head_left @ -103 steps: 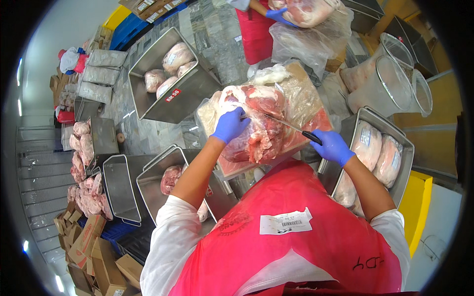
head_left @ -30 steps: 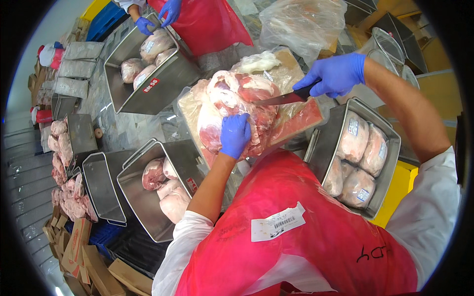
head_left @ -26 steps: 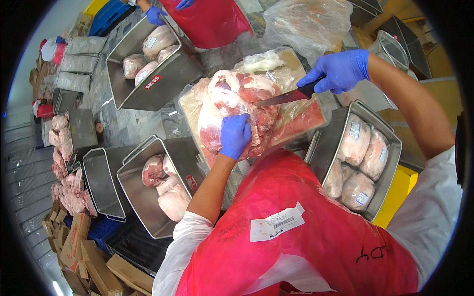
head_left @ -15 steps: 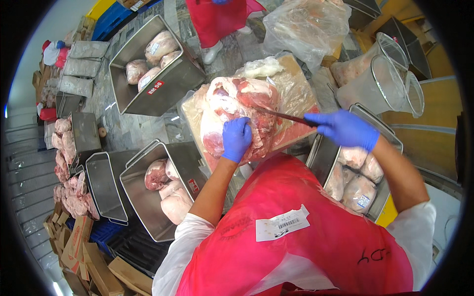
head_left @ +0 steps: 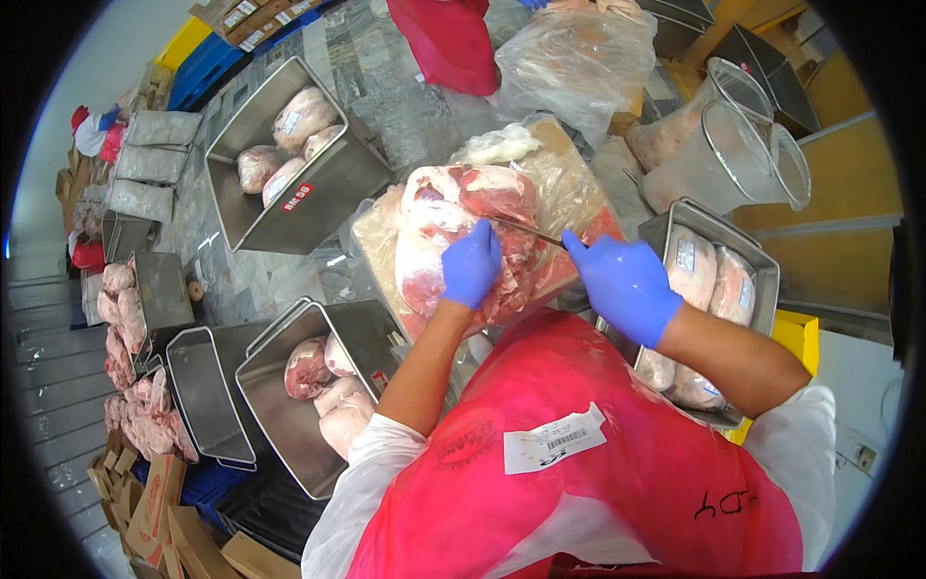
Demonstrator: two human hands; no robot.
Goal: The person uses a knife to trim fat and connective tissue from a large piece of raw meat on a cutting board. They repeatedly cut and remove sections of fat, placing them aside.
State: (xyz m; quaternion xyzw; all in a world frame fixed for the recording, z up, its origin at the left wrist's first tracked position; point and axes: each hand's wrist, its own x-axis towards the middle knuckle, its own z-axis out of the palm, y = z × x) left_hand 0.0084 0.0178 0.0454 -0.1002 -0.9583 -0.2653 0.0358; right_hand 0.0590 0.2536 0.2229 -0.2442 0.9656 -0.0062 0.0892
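A large piece of raw meat (head_left: pixel 468 188) with red lean and white fat lies on a plastic-covered board (head_left: pixel 559 164). My gloved left hand (head_left: pixel 470 262) has its fingers curled on the middle of the meat. My gloved right hand (head_left: pixel 622 285) grips a long knife (head_left: pixel 540 234) to the right, its blade angled up-left into the meat beside my left fingers. The knife's handle is mostly hidden by the right hand. A pale crumpled scrap (head_left: pixel 497 143) lies at the board's far edge.
Steel bins of meat stand upper left (head_left: pixel 270 236), lower left (head_left: pixel 251 400) and right (head_left: pixel 767 289). A co-worker in a red apron (head_left: pixel 439 39) is beyond, beside a large plastic bag (head_left: pixel 569 68). Frosted bags on frames (head_left: pixel 704 164) stand upper right; boxes (head_left: pixel 154 502) lie lower left.
My right hand, gripping the knife, has moved down toward me from its raised position. My left hand stays on the meat. The co-worker has moved from the upper-left bin toward the plastic bag.
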